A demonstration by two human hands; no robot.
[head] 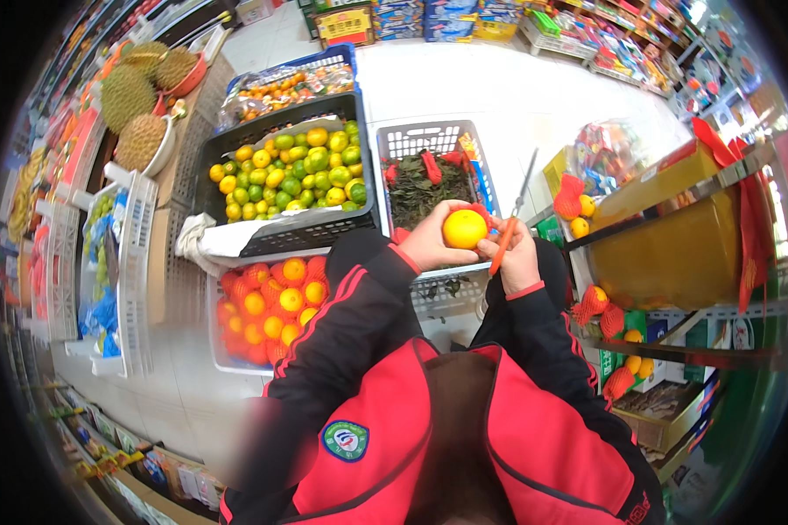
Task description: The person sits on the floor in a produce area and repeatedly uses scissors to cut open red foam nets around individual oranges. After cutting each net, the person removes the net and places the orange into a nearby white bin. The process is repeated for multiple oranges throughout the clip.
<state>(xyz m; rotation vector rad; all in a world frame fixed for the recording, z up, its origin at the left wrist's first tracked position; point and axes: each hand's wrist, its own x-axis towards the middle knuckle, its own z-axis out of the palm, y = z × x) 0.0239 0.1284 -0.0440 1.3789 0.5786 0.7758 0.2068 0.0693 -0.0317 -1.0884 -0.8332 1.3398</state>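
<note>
A yellow-orange citrus fruit (464, 229) rests in my left hand (433, 239), with red foam netting (481, 211) showing behind its right side. Scissors with orange handles (503, 247) are gripped in my right hand (520, 256); their metal blades point up and away from me. The fingertips of my right hand come close to the fruit's lower right; contact is unclear. Below both hands stands a light plastic crate (384, 136) holding dark green leaves (420, 190) and pieces of red netting (431, 168).
Left of the leaf crate, a black crate (302, 237) holds green and orange citrus. Nearer me, a white crate (213, 341) contains netted oranges (272, 308). Durians (128, 98) sit farther left. At right, a metal-edged shelf (670, 197) stands close, with netted fruit (568, 200) beside it.
</note>
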